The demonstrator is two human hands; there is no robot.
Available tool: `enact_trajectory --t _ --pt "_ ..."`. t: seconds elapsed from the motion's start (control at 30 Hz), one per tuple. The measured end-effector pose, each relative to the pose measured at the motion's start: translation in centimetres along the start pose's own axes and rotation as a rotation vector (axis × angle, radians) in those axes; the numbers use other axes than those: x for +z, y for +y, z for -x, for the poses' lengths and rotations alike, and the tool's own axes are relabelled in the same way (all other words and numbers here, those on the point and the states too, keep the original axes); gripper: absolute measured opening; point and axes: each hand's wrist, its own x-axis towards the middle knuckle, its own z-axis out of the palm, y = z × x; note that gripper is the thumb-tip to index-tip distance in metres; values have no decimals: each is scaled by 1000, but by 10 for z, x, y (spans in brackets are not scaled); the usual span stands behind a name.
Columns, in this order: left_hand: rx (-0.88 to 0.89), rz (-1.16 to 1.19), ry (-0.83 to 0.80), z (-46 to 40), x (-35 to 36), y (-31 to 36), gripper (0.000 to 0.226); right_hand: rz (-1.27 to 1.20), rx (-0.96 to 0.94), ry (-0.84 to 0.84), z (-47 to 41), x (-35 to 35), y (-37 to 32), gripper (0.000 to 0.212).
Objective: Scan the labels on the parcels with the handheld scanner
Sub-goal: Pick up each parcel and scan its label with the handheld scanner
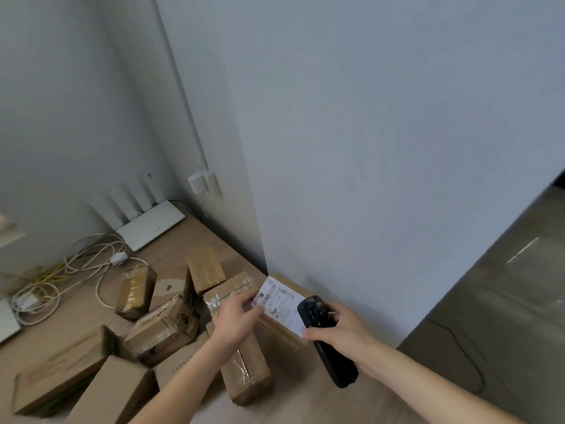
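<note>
Two hands over table (171, 258). Right hand (339, 328) grasps black scanner (327, 338), head over white label (281, 304). Left hand (235, 319) grips near edge of labelled parcel (282, 313) by wall corner. Other parcels (162, 328) clustered left. Beyond: cables (79, 267), white router (149, 221) against wall.

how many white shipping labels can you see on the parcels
1: a white paper shipping label on the brown cardboard parcel by the wall corner, between both hands. Other parcels' labels may face away.
</note>
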Motion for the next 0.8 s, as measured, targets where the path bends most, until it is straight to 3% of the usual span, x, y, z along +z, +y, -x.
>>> enact_trajectory --t 0.07,0.27,0.43,0.63,0.8 --pt "27 78 17 24 -17 10 37 3 -55 10 27 -4 -13 61" --pt "179 403 -84 131 -70 35 27 28 -184 19 130 0 -39 76" --pt "305 371 2 236 -116 25 24 102 -263 -43 229 19 -50 94" --pt "266 412 106 345 -163 -4 29 255 -352 -115 329 54 -57 86" --pt "210 401 244 412 -196 -16 21 433 -481 -132 386 69 -79 84"
